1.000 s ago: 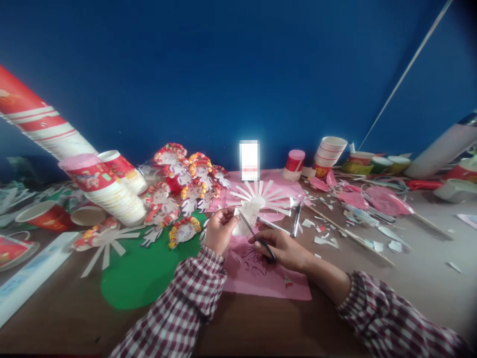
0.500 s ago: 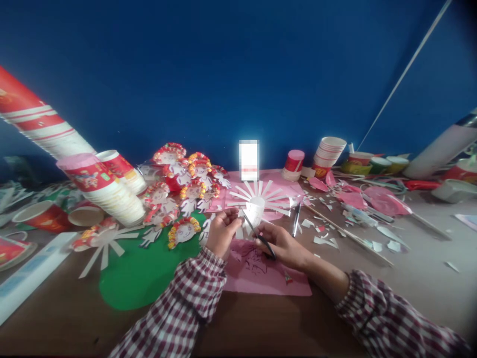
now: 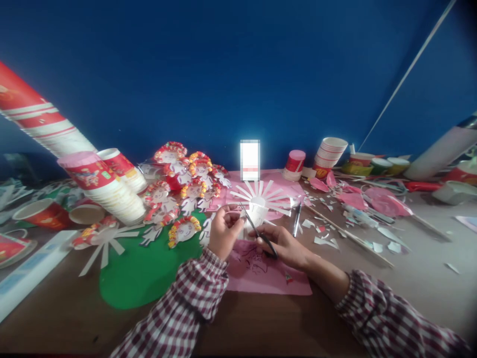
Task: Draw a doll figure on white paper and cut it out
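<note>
Near the middle, my left hand (image 3: 224, 232) pinches a small piece of white paper (image 3: 257, 213) by its left side. My right hand (image 3: 285, 244) is closed on dark-handled scissors (image 3: 267, 242), whose blades point up and left across the paper. Both hands are above a pink sheet (image 3: 276, 283) with dark drawn lines. Just behind the paper lies a fan of white strips (image 3: 258, 194). A black pen (image 3: 297, 220) rests to the right of it.
Paper cups (image 3: 108, 189) are stacked at the left. Yellow-and-red decorated paper figures (image 3: 185, 231) lie by a green sheet (image 3: 137, 276). White and pink scraps, a wooden stick (image 3: 354, 238) and more cups (image 3: 330, 154) are at the right.
The white paper has tilted and shifted slightly right between my hands. My left hand has turned a little, and the scissors have moved slightly with my right hand.
</note>
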{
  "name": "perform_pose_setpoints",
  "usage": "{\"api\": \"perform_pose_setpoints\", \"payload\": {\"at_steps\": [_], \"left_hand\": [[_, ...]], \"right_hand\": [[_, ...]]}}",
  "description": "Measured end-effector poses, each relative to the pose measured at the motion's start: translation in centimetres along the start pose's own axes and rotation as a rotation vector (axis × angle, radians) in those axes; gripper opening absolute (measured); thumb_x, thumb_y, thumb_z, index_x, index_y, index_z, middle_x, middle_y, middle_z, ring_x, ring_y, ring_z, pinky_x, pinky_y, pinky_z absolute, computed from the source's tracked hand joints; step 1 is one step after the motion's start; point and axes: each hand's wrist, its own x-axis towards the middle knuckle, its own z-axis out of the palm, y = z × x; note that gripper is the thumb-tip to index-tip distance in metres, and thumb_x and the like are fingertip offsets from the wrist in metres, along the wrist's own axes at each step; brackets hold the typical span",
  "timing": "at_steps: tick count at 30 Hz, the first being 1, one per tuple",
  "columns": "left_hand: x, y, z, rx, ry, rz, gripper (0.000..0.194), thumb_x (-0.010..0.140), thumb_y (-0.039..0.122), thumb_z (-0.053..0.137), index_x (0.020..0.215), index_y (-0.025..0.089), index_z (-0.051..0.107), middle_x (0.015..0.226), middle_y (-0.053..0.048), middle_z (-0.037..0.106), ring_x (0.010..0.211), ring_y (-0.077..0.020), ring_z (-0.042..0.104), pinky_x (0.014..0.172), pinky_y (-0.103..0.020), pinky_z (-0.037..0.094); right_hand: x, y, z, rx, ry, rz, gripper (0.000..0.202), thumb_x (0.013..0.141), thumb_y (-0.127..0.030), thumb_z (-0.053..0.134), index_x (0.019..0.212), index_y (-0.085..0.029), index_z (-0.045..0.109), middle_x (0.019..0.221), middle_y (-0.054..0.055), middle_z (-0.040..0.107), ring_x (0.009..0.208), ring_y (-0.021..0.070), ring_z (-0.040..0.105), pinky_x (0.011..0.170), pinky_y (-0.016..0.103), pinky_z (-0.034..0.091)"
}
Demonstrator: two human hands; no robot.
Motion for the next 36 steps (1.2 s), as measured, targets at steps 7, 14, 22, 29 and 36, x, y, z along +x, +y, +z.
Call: {"api": "perform_pose_setpoints", "payload": {"at_steps": [7,14,22,29,36], "left_hand": [[-0.3,0.2,0.1,0.072,-0.003,0.048,0.042,0.069,0.023,0.068,0.107,0.016,0.050,0.078,-0.002,0.064,0.068,-0.0125,0.060,0.063,-0.023,0.045],[-0.2,-0.7,0.3,-0.149,-0.079,-0.080,0.045,0.068,0.025,0.070,0.108,0.016,0.051,0.083,-0.004,0.067,0.066,-0.0129,0.061,0.062,-0.025,0.047],[0.2,-1.2,0.1,-0.174,-0.043,-0.104,0.042,0.066,0.020,0.071,0.104,0.016,0.054,0.090,-0.004,0.068,0.078,-0.0139,0.064,0.071,-0.025,0.048],[0.1,-0.4,0.0,-0.117,-0.032,-0.088,0.038,0.066,0.021,0.070,0.100,0.016,0.054,0.083,-0.003,0.068,0.073,-0.0127,0.063,0.067,-0.023,0.047],[0.4,-0.5,0.0,-0.159,0.000,-0.148,0.042,0.062,0.020,0.070,0.101,0.015,0.056,0.083,-0.003,0.068,0.071,-0.0128,0.063,0.065,-0.023,0.047]], "right_hand": [[-0.2,-0.4,0.2,0.068,0.003,0.020,0.048,0.078,-0.050,0.065,0.107,-0.012,0.061,0.064,-0.001,0.056,0.053,0.0098,0.051,0.050,0.022,0.040],[-0.3,-0.7,0.3,0.150,0.032,-0.018,0.044,0.079,-0.049,0.065,0.103,-0.012,0.061,0.065,-0.001,0.056,0.055,0.0095,0.049,0.050,0.022,0.040],[0.1,-0.1,-0.3,-0.030,0.039,-0.053,0.037,0.080,-0.044,0.065,0.102,-0.013,0.061,0.067,-0.002,0.053,0.057,0.0078,0.043,0.054,0.021,0.035],[-0.4,-0.8,-0.3,-0.053,-0.010,0.040,0.041,0.080,-0.049,0.063,0.098,-0.013,0.061,0.064,-0.001,0.054,0.056,0.0098,0.048,0.052,0.022,0.037],[-0.4,-1.1,-0.2,-0.084,-0.003,0.046,0.041,0.077,-0.049,0.067,0.096,-0.013,0.061,0.064,-0.001,0.054,0.056,0.0098,0.048,0.052,0.021,0.037]]}}
